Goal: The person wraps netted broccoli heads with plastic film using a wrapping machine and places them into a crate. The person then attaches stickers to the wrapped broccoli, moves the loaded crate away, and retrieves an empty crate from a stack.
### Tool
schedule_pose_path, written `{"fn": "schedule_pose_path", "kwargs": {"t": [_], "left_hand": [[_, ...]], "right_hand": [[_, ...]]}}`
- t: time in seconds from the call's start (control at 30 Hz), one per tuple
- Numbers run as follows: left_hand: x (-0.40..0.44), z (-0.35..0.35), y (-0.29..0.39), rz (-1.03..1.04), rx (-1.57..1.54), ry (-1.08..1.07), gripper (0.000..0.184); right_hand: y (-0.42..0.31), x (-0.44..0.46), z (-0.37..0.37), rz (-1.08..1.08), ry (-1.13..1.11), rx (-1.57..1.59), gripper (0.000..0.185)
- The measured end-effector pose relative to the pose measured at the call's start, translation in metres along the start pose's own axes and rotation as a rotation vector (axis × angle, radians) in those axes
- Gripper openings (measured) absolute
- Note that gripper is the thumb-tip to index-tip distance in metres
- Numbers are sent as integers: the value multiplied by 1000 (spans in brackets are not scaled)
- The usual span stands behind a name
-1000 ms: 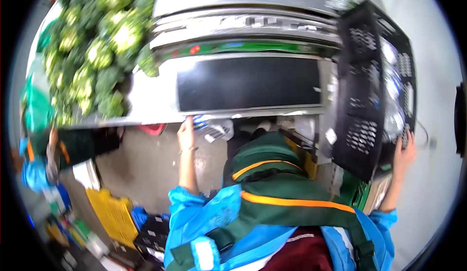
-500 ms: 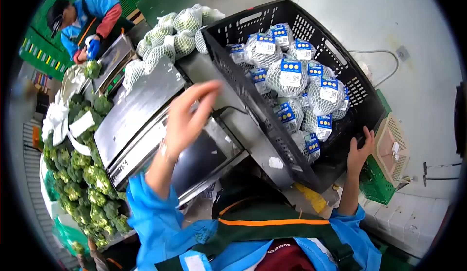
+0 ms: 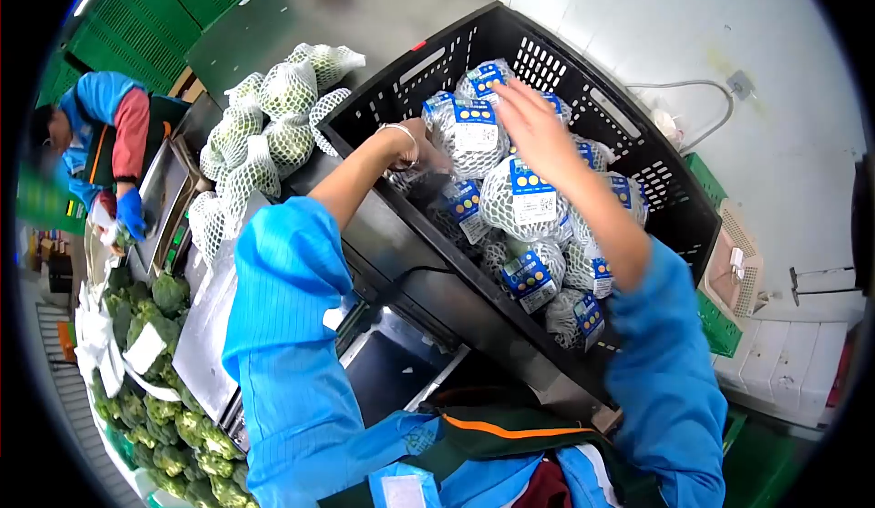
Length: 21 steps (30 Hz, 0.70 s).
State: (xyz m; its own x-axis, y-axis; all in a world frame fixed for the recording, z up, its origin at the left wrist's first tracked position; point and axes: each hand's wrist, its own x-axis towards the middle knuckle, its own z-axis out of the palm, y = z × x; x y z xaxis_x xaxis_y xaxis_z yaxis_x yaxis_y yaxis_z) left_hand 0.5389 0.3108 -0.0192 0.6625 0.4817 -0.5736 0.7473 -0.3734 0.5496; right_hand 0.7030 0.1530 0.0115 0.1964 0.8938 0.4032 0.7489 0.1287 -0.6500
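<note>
A black crate holds several net-wrapped round items with blue and white labels. My left hand reaches over the crate's left side, its fingers down beside the labelled items; their tips are hidden. My right hand lies over the items near the crate's middle, fingers stretched out and touching or just above a label. Left of the crate, several net-wrapped heads without visible labels rest on the metal table.
Loose broccoli is piled at the lower left. A co-worker with a blue glove stands at the upper left. A dark-topped machine is below the crate, and a pale basket sits on a green crate at the right.
Both my hands have moved into the black crate, the left from above the machine and the right from the crate's right edge. The view has turned, and the co-worker appears further left.
</note>
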Motion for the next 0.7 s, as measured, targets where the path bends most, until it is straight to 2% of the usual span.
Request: {"fn": "schedule_pose_path", "kwargs": {"t": [0.07,0.1,0.13,0.17,0.23,0.27,0.33,0.37,0.4,0.47,0.5,0.53,0.57,0.6,0.63,0.67,0.7], "left_hand": [[13,0,-12,-25,-190,-16,62],[15,2,-12,-3,-256,44,54],[16,1,-12,67,-262,114,53],[15,1,-12,138,-278,186,53],[7,5,-7,353,-352,318,46],[-8,2,4,427,-589,243,41],[-36,3,20,637,-693,362,40],[-57,4,33,706,-807,351,41],[-77,5,45,774,-919,330,41],[-95,12,62,923,-1004,125,47],[-107,15,76,949,-951,144,52],[-118,17,91,976,-896,164,57],[-113,17,94,996,-663,171,66],[-113,15,102,1091,-139,530,69],[-108,12,105,1033,-376,409,66],[-100,7,104,958,-607,300,62],[-96,-2,96,789,-801,241,55]], "right_hand": [[34,28,61,299,-115,-177,65],[34,32,70,502,-124,-48,80],[34,36,75,700,-129,84,95],[37,43,70,708,-125,244,110],[43,35,50,782,-59,532,92],[44,35,41,779,-19,728,83],[4,23,8,734,182,1170,62],[-20,16,-13,621,114,1508,51],[-43,10,-38,574,150,1459,55],[-51,-15,-59,582,35,1654,62],[-61,-21,-66,632,112,1681,64],[-63,-24,-69,584,89,1710,60],[-59,-26,-71,628,161,1529,55],[-56,-28,-72,678,220,1350,51],[-72,-26,-78,633,200,1288,44],[-82,-24,-87,598,110,1360,47],[-93,-29,-97,681,216,1169,47]]}}
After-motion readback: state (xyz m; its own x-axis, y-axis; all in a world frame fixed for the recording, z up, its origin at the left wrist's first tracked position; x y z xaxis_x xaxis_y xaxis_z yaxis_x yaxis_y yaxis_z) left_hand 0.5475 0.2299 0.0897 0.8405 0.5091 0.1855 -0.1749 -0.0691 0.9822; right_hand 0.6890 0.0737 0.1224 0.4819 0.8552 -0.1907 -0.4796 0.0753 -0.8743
